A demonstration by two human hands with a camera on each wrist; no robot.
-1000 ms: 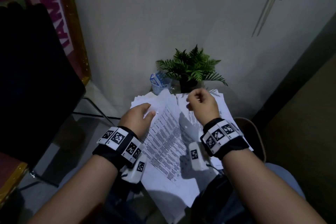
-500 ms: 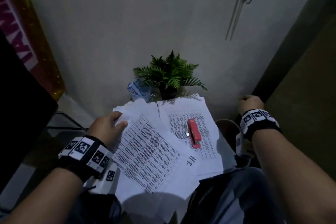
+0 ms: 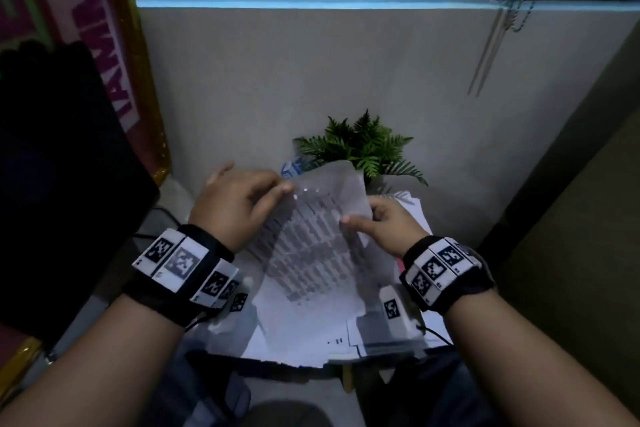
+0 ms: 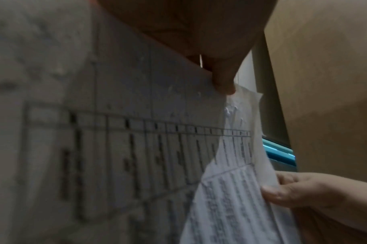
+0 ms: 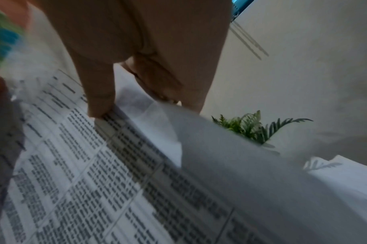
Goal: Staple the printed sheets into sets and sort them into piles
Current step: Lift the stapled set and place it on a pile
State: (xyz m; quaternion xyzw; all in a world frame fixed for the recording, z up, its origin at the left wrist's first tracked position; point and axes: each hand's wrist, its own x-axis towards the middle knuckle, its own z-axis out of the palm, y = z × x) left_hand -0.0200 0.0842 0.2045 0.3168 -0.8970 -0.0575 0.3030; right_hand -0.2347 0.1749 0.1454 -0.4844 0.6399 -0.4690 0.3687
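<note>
While both hands are working in the head view, the left hand [image 3: 239, 204] is pinching the printed sheets [image 3: 311, 246] at their ten o'clock corner and the right hand [image 3: 384, 222] is gripping the three o'clock edge, above the paper pile [image 3: 412, 208]; a fern [image 3: 363, 146] is standing at twelve o'clock.

Left wrist: fingertips [image 4: 222, 82] are nipping the sheets' top edge.

Right wrist: thumb [image 5: 99, 92] is pressing the print, fingers curling beneath.

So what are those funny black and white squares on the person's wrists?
Each bare forearm wears a black wristband ringed with white blocks printed with black square-pattern markers. The other wristband matches. A small white box with its own marker hangs under the right wrist, and thin black cables trail from both bands. No sleeves show.
</note>
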